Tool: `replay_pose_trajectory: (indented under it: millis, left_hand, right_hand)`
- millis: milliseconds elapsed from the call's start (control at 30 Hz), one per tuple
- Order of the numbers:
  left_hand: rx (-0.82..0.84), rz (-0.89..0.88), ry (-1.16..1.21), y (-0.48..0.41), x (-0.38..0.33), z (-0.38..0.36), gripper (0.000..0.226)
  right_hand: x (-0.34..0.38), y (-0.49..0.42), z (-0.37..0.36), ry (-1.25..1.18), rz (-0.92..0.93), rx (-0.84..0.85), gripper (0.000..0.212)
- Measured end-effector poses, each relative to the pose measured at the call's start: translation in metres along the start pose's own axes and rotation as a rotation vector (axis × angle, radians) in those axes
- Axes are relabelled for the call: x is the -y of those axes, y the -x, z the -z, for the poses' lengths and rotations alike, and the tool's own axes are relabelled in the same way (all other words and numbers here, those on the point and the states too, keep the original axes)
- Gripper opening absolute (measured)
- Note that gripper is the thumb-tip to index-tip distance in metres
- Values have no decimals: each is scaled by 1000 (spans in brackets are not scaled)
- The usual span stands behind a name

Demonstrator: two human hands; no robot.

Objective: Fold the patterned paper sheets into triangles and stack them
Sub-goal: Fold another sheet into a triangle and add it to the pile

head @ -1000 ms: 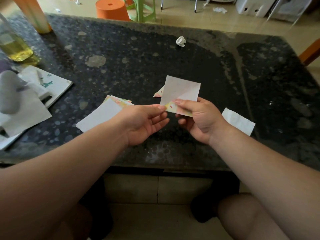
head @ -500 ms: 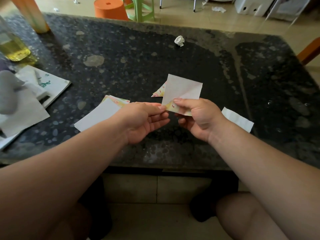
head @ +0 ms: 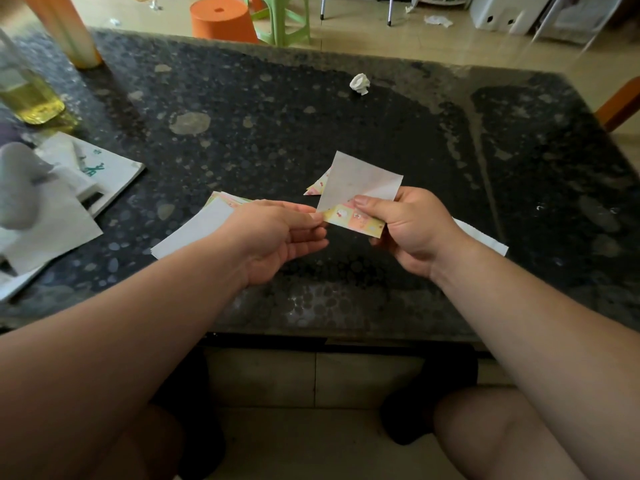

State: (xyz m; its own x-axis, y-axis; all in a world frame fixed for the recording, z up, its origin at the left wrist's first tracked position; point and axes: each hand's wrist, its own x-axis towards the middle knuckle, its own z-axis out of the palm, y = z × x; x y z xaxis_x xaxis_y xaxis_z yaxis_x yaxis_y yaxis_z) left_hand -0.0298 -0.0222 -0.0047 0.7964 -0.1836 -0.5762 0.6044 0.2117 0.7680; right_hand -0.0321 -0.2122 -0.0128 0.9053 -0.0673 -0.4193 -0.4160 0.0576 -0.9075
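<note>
A patterned paper sheet (head: 360, 183) is held above the dark stone table (head: 277, 133), its white back facing me and its yellow-pink printed side showing on a turned-up lower edge. My right hand (head: 408, 230) pinches that lower edge between thumb and fingers. My left hand (head: 277, 237) pinches the sheet's lower left corner with its fingertips. Behind the sheet a folded patterned triangle (head: 317, 188) lies on the table, mostly hidden. A stack of unfolded sheets (head: 197, 226), white side up, lies under my left wrist.
A white paper strip (head: 485, 237) lies behind my right wrist. A crumpled paper ball (head: 360, 84) sits far centre. At the left are white papers and a booklet (head: 104, 171), a bottle of yellow liquid (head: 27, 98) and an orange-white container (head: 65, 29).
My left hand has moved right and taken hold of the sheet's lower left corner. The printed lower edge shows a little more. My right hand's hold is unchanged.
</note>
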Motion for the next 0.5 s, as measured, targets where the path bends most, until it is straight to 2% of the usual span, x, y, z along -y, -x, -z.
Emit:
replay_pose_trajectory:
  millis: [200,300,400,500]
  left_hand:
    - [-12,20,-64,1,-1,4,4]
    - [2,3,-38,2,0,5,5]
    - [30,-29,14,1,1,8,9]
    - [77,-3,24,1,1,10,21]
  right_hand:
    - [0,-1,1,137,-3,-16,11]
    - [-3,-1,-1,131,-4,-13,9]
    - [-4,-1,0,99,-19,19,8]
    - [-6,-2,4,96,-66,57,16]
